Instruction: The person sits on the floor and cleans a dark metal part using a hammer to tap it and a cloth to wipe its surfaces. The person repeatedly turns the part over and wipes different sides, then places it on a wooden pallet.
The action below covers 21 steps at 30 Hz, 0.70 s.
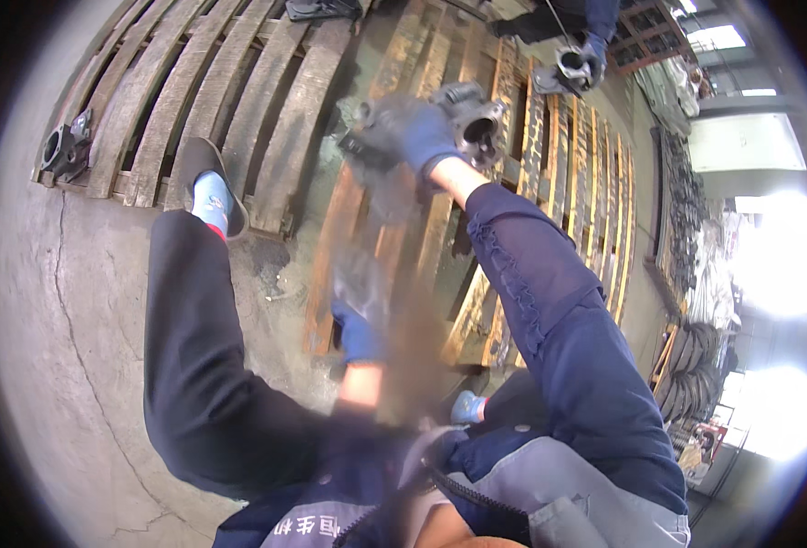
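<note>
Grey metal castings (466, 106) are on or just above the left side of the stained wooden pallet (335, 233). The gloved right hand (426, 137) is against them, its grip too blurred to tell. The gloved left hand (359, 320), grip also unclear, is above the pallet's near left corner.

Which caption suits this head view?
Gloved right hand at metal castings on a wooden pallet; left hand lower in view.

Metal castings (470, 111) block far left on the pallet (338, 230), leaving room rightward
</note>
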Tool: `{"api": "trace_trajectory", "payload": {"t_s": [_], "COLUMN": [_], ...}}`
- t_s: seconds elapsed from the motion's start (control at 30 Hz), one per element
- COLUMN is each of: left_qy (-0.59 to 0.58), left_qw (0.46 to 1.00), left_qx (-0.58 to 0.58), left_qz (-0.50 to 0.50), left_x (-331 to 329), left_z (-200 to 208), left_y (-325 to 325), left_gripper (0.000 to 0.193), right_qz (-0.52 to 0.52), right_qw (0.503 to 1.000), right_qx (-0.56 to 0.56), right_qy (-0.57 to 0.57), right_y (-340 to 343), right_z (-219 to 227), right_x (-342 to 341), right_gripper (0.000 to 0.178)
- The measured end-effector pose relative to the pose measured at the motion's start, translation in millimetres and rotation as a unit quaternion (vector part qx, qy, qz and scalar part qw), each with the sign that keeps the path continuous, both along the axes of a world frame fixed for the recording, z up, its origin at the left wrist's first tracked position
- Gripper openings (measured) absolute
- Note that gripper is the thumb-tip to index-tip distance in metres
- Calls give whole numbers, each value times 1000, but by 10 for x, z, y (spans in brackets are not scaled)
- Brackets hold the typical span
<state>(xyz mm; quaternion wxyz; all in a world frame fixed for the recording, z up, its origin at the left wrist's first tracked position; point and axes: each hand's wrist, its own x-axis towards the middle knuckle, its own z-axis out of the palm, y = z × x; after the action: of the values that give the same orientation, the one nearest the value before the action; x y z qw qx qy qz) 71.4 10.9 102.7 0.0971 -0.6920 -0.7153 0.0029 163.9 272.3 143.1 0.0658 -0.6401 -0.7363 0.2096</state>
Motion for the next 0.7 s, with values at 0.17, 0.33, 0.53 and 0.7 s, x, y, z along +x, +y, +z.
{"api": "trace_trajectory", "payload": {"t_s": [0.17,0.33,0.53,0.7], "left_qy": [-869,-832,-851,-833], "left_qw": [421,475,422,499], "left_qx": [-13,-31,-74,-144], "left_qz": [260,284,304,191], "left_x": [219,297,393,497], "left_z": [-60,95,194,231], "left_y": [49,120,83,-88], "left_gripper": [45,42,46,37], "right_qz": [-56,1,31,-111], "right_qw": [984,972,993,969], "right_qx": [87,66,64,102], "right_qy": [-146,-223,-92,196], "right_y": [618,778,317,-768], "right_z": [-122,-128,295,664], "right_x": [-65,-208,694,3035], "right_gripper": [37,43,44,33]}}
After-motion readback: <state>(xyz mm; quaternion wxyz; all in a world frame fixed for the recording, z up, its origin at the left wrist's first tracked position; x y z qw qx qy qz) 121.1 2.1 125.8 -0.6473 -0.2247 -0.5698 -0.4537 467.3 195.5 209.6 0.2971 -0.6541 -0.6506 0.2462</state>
